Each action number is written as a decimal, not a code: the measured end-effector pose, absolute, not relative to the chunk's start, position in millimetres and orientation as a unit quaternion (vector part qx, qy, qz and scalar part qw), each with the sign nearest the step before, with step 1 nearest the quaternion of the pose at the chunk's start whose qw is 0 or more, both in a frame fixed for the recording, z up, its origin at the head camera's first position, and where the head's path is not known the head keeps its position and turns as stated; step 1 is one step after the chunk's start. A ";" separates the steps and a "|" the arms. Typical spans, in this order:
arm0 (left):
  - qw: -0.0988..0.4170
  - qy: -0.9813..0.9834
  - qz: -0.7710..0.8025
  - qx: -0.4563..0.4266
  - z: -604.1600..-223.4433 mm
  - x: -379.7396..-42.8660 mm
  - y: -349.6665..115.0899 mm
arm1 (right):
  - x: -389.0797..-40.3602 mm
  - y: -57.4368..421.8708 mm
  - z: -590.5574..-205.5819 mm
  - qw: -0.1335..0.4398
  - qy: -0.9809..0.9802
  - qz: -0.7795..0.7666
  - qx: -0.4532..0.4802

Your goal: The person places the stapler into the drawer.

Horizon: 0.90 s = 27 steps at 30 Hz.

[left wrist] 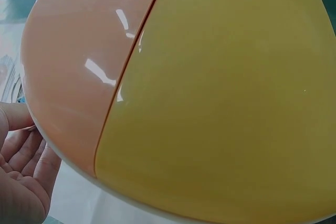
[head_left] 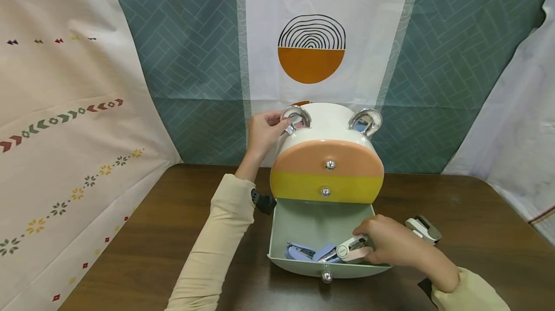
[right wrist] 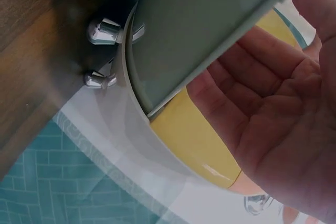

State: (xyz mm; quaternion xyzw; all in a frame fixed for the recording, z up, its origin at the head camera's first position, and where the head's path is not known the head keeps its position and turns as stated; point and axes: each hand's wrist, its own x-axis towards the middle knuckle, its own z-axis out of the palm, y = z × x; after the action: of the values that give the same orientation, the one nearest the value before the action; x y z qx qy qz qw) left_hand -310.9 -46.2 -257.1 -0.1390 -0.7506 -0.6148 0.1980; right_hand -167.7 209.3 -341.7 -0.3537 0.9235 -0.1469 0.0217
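A bear-shaped storage box (head_left: 331, 120) stands on the table with its lowest drawer (head_left: 321, 217), pale green, pulled out. My left hand (head_left: 263, 133) pinches the box's silver left ear (head_left: 308, 115) between thumb and fingers; the left wrist view shows this hand (left wrist: 23, 166) at the box's edge, the ear out of sight. Inside the drawer, my right hand (head_left: 392, 243) grips a pink-and-white mini stapler (head_left: 343, 251) near the front right. Blue staplers (head_left: 300, 253) lie left of it. In the right wrist view the drawer hides the right hand's (right wrist: 268, 98) fingertips and the stapler.
Above the pulled-out drawer, the orange drawer (head_left: 303, 156) and yellow drawer (head_left: 299, 185) are closed, each with a silver knob. Right of the box, a white-and-dark object (head_left: 422, 230) lies on the brown table (head_left: 143, 238). A patterned curtain (head_left: 195, 60) hangs behind.
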 end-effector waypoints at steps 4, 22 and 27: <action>0.191 -0.743 -0.625 -0.141 -257.4 -311.4 -45.8 | -169.0 205.1 -345.6 0.037 0.924 -0.142 -0.353; 0.189 -0.740 -0.631 -0.134 -258.9 -310.1 -46.7 | -174.4 201.8 -359.3 0.061 0.899 -0.166 -0.401; 0.191 -0.742 -0.628 -0.136 -258.7 -310.0 -46.0 | -174.3 203.1 -357.8 0.074 0.900 -0.169 -0.395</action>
State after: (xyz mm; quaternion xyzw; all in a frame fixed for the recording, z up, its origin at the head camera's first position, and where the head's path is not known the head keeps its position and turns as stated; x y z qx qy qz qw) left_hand -310.0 -46.0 -258.7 -0.1361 -0.7417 -0.6284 0.1911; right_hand -174.3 203.1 -357.8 -0.3949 0.9001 -0.1685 0.0737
